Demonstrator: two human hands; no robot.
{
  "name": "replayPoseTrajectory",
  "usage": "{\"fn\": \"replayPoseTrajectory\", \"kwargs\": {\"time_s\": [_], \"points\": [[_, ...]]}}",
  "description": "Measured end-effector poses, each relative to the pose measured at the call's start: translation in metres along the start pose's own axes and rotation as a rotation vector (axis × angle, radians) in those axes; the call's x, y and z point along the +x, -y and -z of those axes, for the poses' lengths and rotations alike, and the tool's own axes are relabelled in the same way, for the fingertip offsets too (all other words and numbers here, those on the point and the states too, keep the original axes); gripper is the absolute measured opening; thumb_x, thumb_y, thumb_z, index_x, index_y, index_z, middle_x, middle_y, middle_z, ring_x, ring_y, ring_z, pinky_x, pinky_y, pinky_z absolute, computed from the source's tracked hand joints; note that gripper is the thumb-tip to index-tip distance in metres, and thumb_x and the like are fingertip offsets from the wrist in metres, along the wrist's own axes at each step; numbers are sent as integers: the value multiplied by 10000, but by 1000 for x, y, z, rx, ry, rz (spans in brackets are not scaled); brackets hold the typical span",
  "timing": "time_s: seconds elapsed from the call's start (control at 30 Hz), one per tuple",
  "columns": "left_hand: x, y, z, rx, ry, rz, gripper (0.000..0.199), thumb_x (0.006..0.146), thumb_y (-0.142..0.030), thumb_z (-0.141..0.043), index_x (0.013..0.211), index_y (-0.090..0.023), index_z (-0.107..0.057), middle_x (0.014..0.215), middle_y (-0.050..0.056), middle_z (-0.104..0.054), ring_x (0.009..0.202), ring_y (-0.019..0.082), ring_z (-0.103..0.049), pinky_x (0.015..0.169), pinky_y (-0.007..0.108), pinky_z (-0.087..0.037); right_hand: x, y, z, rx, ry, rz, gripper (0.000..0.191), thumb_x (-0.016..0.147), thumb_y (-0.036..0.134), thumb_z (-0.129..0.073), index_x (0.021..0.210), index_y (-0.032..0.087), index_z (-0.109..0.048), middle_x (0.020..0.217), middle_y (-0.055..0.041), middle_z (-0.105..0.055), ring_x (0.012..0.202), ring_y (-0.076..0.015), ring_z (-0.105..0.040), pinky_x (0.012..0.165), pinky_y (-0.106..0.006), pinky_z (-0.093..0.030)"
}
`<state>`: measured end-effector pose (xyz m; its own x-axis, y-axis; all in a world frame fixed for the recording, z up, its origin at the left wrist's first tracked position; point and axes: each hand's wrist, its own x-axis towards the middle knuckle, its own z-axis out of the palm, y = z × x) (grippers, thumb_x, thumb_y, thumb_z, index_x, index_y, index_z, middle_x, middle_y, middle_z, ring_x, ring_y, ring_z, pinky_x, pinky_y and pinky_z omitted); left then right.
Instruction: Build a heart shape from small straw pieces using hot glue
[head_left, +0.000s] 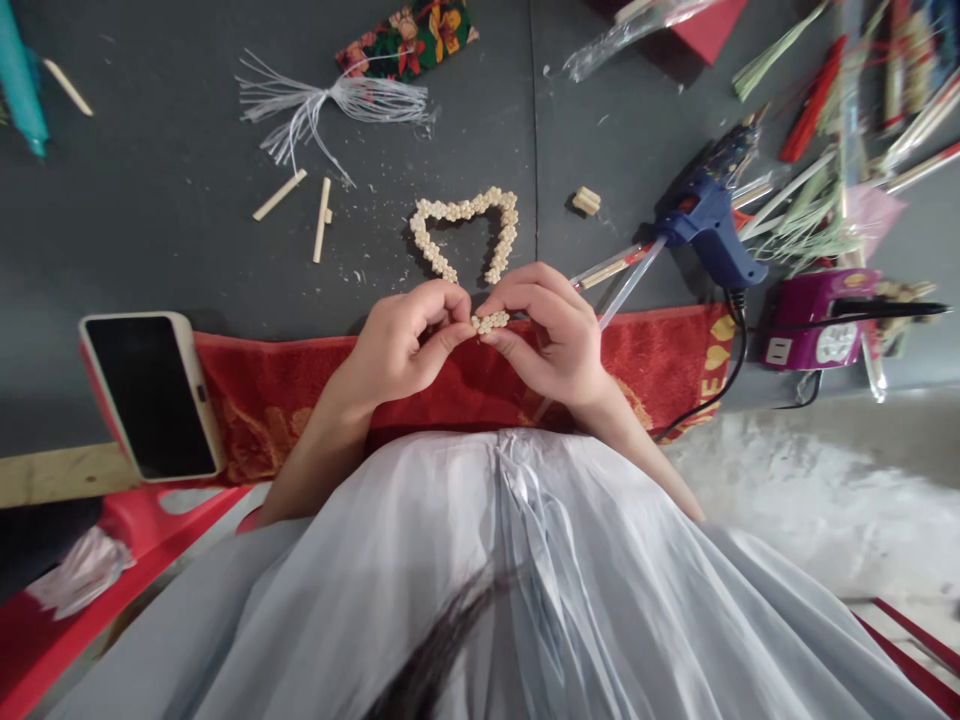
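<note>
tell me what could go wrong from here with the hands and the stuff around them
The small cream cluster is pinched in the fingertips of the left hand and right hand, so it might slip onto the red towel. The black cord of the blue glue gun crosses the towel's end near the right forearm, which could snag it. The phone lies by the table's edge and may get knocked off.

A: ok so what are the arms doing?
B: both forearms, left [322, 440] and right [637, 440], angle inward, bare skin, wrists a bit bent.
A: and the hands?
B: left grip [409, 345] is pinched, thumb against index, other fingers curled. right grip [555, 335] pinches too, fingers arched over the thumb. fingertips nearly meet in the middle lol
</note>
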<state>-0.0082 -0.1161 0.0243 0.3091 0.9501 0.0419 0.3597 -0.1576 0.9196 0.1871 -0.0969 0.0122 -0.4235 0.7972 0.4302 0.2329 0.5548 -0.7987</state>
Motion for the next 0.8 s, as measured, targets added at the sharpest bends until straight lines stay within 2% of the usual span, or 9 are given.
{"fn": "replayPoseTrajectory", "kwargs": {"time_s": [0.17, 0.27, 0.37, 0.5, 0.67, 0.8], "points": [[1, 1, -1, 34, -59, -64, 203, 959, -356, -564, 853, -183, -574, 709, -21, -610, 605, 71, -540, 609, 181, -449, 2, -1, -3, 57, -26, -51, 148, 912, 319, -678, 991, 197, -649, 920, -27, -662, 865, -152, -628, 763, -322, -522], [1, -1, -1, 42, -54, 7, 262, 956, -410, -563, 846, -178, -613, 695, -16, -624, 617, 85, -566, 614, 192, -462, 3, -4, -4, 111, -12, -68, 180, 913, 373, -679, 951, 200, -646, 893, -21, -656, 856, -154, -624, 770, -327, -515], [1, -4, -1, 5, -62, 72, 310, 956, -451, -552, 859, -176, -660, 664, -15, -627, 610, 93, -578, 599, 202, -464, 4, -5, -4, 177, 15, -97, 148, 936, 349, -645, 942, 202, -640, 893, -20, -649, 865, -149, -620, 777, -322, -509], [0, -6, -3, -37, -148, 75, 289, 924, -444, -613, 866, -172, -692, 630, -22, -630, 555, 79, -555, 565, 201, -451, 4, -6, -3, 231, 33, -136, 148, 955, 349, -615, 953, 202, -636, 899, -19, -650, 857, -138, -616, 777, -315, -507], [1, -6, -5, -12, -190, 59, 222, 873, -395, -699, 865, -178, -743, 591, -40, -627, 518, 65, -534, 541, 190, -442, 3, -7, -2, 215, -8, -145, 178, 917, 378, -682, 946, 204, -655, 890, -11, -669, 848, -136, -634, 760, -306, -523], [0, -5, -4, -2, -184, 13, 210, 877, -358, -711, 986, -187, -765, 605, -48, -648, 502, 59, -533, 532, 185, -443, 4, -6, 1, 116, -32, -131, 233, 868, 431, -734, 916, 211, -676, 872, -8, -695, 822, -143, -654, 736, -311, -538]]}}
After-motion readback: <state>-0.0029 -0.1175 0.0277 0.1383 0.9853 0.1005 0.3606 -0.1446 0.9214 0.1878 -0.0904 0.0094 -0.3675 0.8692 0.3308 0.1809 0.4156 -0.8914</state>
